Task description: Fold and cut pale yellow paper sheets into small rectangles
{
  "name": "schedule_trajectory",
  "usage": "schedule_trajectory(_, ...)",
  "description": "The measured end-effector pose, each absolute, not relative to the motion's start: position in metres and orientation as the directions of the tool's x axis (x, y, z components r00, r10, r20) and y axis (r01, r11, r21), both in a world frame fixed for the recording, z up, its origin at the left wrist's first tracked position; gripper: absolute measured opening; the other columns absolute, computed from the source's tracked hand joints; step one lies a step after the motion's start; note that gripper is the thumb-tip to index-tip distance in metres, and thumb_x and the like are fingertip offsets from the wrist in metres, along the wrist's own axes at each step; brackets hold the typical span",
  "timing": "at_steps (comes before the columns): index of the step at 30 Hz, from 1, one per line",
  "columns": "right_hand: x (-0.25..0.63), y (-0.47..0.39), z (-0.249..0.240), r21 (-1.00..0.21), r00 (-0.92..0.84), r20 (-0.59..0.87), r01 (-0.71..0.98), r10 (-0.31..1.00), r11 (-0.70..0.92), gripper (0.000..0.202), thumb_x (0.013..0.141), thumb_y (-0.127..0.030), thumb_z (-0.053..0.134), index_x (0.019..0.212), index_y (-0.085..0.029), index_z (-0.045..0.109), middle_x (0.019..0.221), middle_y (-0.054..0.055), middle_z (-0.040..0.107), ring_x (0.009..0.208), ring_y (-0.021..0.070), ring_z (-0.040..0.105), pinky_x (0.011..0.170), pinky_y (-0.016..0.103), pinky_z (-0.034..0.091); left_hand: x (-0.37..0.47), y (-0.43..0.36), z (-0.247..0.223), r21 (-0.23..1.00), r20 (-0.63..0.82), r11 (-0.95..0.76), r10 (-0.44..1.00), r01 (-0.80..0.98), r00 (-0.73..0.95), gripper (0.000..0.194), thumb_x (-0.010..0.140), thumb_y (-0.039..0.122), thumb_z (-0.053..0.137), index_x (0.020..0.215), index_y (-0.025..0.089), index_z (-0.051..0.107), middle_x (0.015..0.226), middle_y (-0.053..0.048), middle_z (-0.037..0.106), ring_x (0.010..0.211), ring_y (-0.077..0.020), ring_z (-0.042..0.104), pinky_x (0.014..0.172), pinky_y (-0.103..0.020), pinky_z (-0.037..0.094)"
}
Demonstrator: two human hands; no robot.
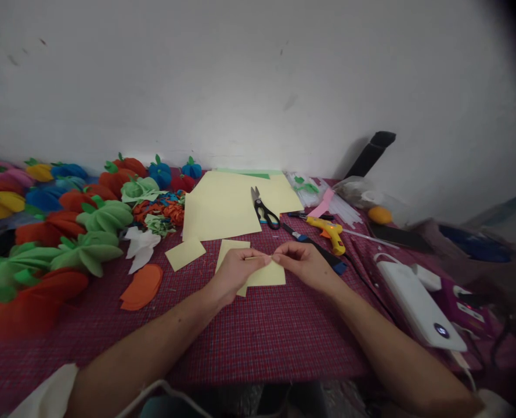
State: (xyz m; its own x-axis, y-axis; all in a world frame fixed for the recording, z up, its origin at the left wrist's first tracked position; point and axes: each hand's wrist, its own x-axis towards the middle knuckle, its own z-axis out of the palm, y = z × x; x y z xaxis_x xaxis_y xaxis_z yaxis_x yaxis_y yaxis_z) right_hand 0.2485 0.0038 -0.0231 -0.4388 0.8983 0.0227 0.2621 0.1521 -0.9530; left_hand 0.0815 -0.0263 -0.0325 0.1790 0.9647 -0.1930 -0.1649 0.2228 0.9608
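Observation:
My left hand (237,269) and my right hand (303,260) meet over the middle of the cloth, fingertips pinched close together. Between them runs a thin pale yellow piece of paper (258,257), seen nearly edge-on and mostly covered by the fingers. Beneath the hands lie cut pale yellow paper pieces (266,277), partly overlapping. Another small yellow piece (185,253) rests to the left. Beyond the hands, black-handled scissors (264,210) lie on large pale yellow sheets (223,203).
Right of the hands are a yellow glue gun (329,231), a white power bank (421,305) and a purple power strip (464,307) with cables. At left sit several colourful paper pumpkins (105,216), scraps (159,212) and orange cutouts (142,286). A white wall (249,81) stands behind.

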Motion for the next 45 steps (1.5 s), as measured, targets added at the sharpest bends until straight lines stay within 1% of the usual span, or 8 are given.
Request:
schedule_trajectory(9,0.252,0.004,-0.017,-0.951,-0.446,-0.025,0.287,0.895,0.116,0.021,0.073,-0.035,0.055,0.07,-0.016,0.063,0.065,0.0,0.06,0.059,0.011,0.05,0.058,0.024,0.039,0.082,-0.026,-0.031,0.968,-0.21,0.229,0.963,-0.103,0.167,0.022,0.063,0.035,0.066,0.068,0.014,0.063,0.059,0.001,0.057,0.051,-0.0087,0.048,0.048,-0.02,0.034)
schedule_trajectory(16,0.252,0.002,-0.018,-0.916,-0.492,-0.044,0.368,0.869,0.162,0.02,0.073,-0.032,0.054,0.068,-0.015,0.063,0.059,-0.001,0.056,0.053,0.0095,0.045,0.051,0.023,0.034,0.078,-0.026,-0.033,0.977,-0.193,0.163,0.952,0.14,0.237,0.025,0.067,0.039,0.06,0.066,0.014,0.063,0.051,0.003,0.051,0.045,-0.0069,0.041,0.042,-0.019,0.026)
schedule_trajectory(25,0.255,0.003,-0.015,-0.938,-0.475,-0.088,0.335,0.876,0.087,0.019,0.071,-0.034,0.056,0.065,-0.016,0.061,0.058,-0.002,0.055,0.053,0.0097,0.045,0.053,0.024,0.035,0.077,-0.026,-0.028,0.981,-0.192,0.173,0.944,0.093,0.27,0.023,0.068,0.036,0.059,0.062,0.014,0.061,0.051,0.002,0.051,0.046,-0.0076,0.042,0.044,-0.019,0.028)
schedule_trajectory(31,0.27,0.014,-0.008,-0.964,-0.398,-0.084,0.264,0.914,0.026,0.019,0.068,-0.034,0.059,0.063,-0.017,0.06,0.058,-0.001,0.055,0.053,0.0099,0.046,0.054,0.025,0.035,0.066,-0.019,-0.021,0.993,-0.086,0.062,0.964,0.103,0.251,0.021,0.07,0.031,0.057,0.058,0.014,0.061,0.054,0.0,0.057,0.05,-0.0088,0.045,0.049,-0.021,0.03)
schedule_trajectory(35,0.276,0.018,-0.006,-0.97,-0.347,-0.061,0.241,0.936,0.026,0.018,0.068,-0.033,0.06,0.061,-0.017,0.059,0.059,-0.001,0.057,0.054,0.0102,0.046,0.055,0.025,0.035,0.05,-0.01,-0.016,0.996,-0.018,0.0,0.982,0.094,0.187,0.021,0.071,0.032,0.054,0.062,0.015,0.063,0.059,-0.003,0.062,0.056,-0.0112,0.052,0.053,-0.022,0.032)
schedule_trajectory(38,0.271,0.015,-0.008,-0.968,-0.383,-0.072,0.25,0.921,0.028,0.018,0.069,-0.033,0.06,0.062,-0.016,0.059,0.058,-0.001,0.056,0.054,0.0102,0.046,0.054,0.025,0.035,0.049,-0.01,-0.013,0.996,0.025,-0.035,0.993,0.086,0.117,0.022,0.073,0.035,0.052,0.076,0.017,0.065,0.071,-0.003,0.065,0.066,-0.0131,0.055,0.058,-0.022,0.035)
schedule_trajectory(41,0.26,0.008,-0.013,-0.962,-0.441,-0.105,0.271,0.891,0.021,0.018,0.07,-0.032,0.057,0.064,-0.016,0.06,0.057,-0.001,0.055,0.053,0.0097,0.045,0.053,0.024,0.035,0.06,-0.016,-0.016,0.99,-0.008,-0.03,0.964,0.139,0.265,0.025,0.072,0.037,0.055,0.083,0.018,0.065,0.074,-0.003,0.064,0.065,-0.0132,0.053,0.057,-0.022,0.035)
schedule_trajectory(45,0.255,0.006,-0.017,-0.962,-0.465,-0.102,0.272,0.879,0.032,0.016,0.07,-0.03,0.057,0.063,-0.016,0.06,0.055,-0.002,0.052,0.051,0.0085,0.044,0.051,0.023,0.034,0.072,-0.022,-0.025,0.965,-0.101,0.002,0.927,0.263,0.362,0.026,0.071,0.037,0.054,0.06,0.015,0.063,0.051,0.002,0.051,0.047,-0.0089,0.04,0.046,-0.02,0.026)
